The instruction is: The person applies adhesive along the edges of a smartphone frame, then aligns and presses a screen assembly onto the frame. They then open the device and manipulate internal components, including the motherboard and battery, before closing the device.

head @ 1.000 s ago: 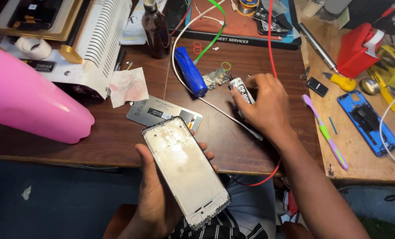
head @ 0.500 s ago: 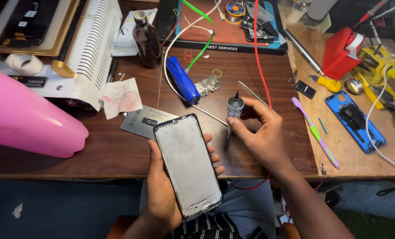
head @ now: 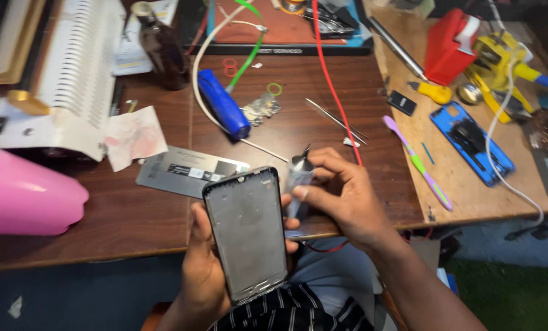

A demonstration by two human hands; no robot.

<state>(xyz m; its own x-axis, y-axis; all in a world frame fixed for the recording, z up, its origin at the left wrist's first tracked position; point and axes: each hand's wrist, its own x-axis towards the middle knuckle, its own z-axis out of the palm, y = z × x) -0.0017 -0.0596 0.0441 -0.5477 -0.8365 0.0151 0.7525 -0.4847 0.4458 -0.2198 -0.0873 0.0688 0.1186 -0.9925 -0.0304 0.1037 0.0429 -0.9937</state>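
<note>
Head view, left to right:
- Left hand [head: 209, 276] gripped the phone frame [head: 247, 233] by its long edges, just over the desk edge [head: 102, 257].
- Frame judged thin, light, stiff, scratch-prone; the edges looked like the safest hold.
- Right hand [head: 341, 196] pinched a small glue tube [head: 298, 178] beside the frame's top corner.
- Open room lay toward the lap; desk cluttered.

- Dim, warm indoor light; the wooden desk [head: 323, 110] is evenly lit.
- Lower frame falls into deep shadow.
- Mild motion blur throughout.
- Pink object [head: 22, 196] at left edge is soft, slightly overexposed.
</note>
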